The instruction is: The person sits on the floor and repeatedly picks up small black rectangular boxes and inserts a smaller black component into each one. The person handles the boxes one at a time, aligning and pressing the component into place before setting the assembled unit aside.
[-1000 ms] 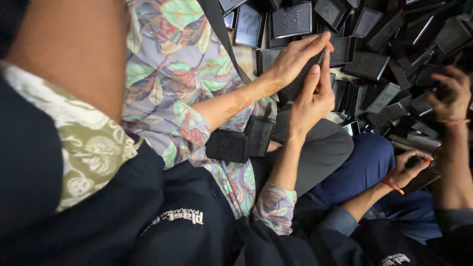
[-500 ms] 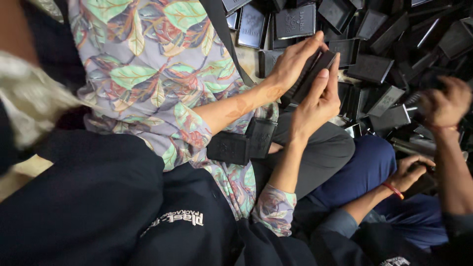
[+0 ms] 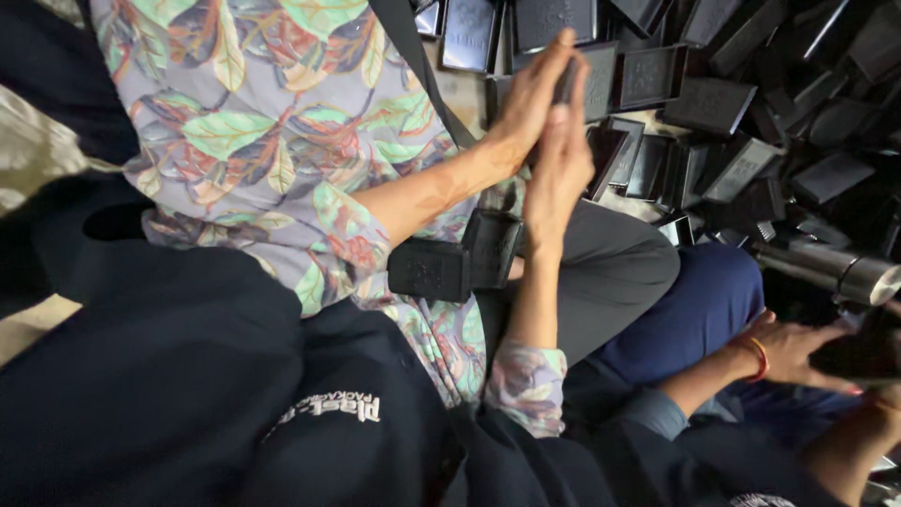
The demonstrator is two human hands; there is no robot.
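Thing in hand: a small flat black rectangular plastic case (image 3: 567, 83), caught between my two hands, well above my lap.
Left hand (image 3: 526, 108): it comes in from the left side of the view, palm turned toward the case, fingers (image 3: 554, 56) lying together along the case's far face.
Right hand (image 3: 560, 169): it rises from below, palm flat against the case's near face, fingers (image 3: 572, 94) straight and pressed together, pointing up the frame.
State of the fingers: both sets lie close and pressed onto the case, like palms shut on a card; not spread, not pinching by the tips.
Long axis: I judge it runs along my fingers, up and slightly right in the view; most of the case is hidden, only a dark edge shows between my fingertips.
Which hand is nearer: both touch it; the right covers more of it.
Beyond my fingertips: a heap of dark flat rectangular cases and lids (image 3: 713, 103), some in rows, some tumbled.
Below my wrists: a black hinged box (image 3: 455, 263) lies on my grey trouser lap (image 3: 610, 272), apart from both hands.
To my right: another person's hand with an orange wrist thread (image 3: 793, 352) holds something dark; a shiny metal cylinder (image 3: 835, 272) lies just above it.
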